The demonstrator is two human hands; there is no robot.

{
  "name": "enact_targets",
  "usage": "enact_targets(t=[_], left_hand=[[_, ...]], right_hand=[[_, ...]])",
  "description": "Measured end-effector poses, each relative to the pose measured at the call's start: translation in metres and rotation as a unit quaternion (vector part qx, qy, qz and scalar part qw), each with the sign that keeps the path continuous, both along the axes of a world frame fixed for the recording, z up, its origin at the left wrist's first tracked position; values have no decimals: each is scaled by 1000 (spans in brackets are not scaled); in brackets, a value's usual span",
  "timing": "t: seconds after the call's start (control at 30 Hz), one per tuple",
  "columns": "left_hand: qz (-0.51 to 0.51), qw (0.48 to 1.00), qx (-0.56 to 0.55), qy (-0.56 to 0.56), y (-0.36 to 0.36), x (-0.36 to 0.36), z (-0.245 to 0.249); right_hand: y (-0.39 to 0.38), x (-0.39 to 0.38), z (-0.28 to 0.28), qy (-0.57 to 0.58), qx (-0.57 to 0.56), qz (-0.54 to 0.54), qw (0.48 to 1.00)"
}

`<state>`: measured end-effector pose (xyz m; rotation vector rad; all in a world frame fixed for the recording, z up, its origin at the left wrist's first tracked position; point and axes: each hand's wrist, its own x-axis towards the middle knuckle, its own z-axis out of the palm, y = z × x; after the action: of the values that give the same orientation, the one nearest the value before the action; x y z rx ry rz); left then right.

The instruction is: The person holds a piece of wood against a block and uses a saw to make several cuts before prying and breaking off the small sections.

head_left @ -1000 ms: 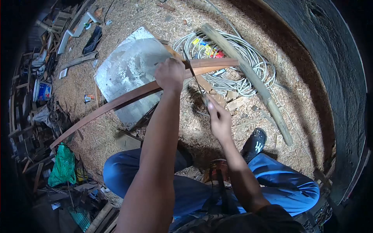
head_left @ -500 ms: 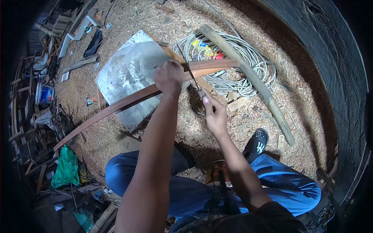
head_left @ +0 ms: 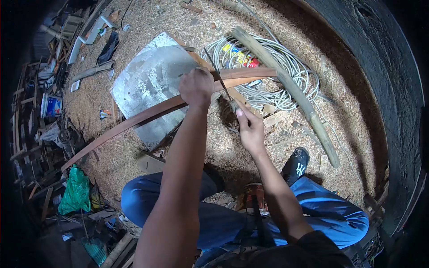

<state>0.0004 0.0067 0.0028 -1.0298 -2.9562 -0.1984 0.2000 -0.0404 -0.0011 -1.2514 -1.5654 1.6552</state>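
A long reddish-brown strip of wood [head_left: 147, 116] runs from lower left to upper right across a grey metal sheet [head_left: 152, 76]. My left hand [head_left: 196, 87] is closed over the strip toward its right part, pressing it down. My right hand [head_left: 251, 129] grips the handle end of a saw, thumb laid along the top. The thin dark saw blade [head_left: 222, 84], seen almost edge-on, crosses the strip just right of my left hand. The strip's far end [head_left: 268, 72] reaches over to a round wooden pole [head_left: 292, 89].
A coil of grey cable [head_left: 308, 80] lies under the pole. Sawdust covers the ground. To the left are scrap wood, a paint bucket [head_left: 52, 107] and a green plastic bag [head_left: 76, 192]. A dark curved wall [head_left: 384, 67] stands at right. My shoe [head_left: 296, 163] is below the pole.
My right hand has shifted slightly down and right with the saw. My left hand has moved a touch right and still holds the strip.
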Motion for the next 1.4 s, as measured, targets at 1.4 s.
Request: enact_targets(t=[1.4], left_hand=[[13, 999, -29, -34, 3, 1, 6]], right_hand=[[-5, 3, 17, -21, 2, 5, 1000]])
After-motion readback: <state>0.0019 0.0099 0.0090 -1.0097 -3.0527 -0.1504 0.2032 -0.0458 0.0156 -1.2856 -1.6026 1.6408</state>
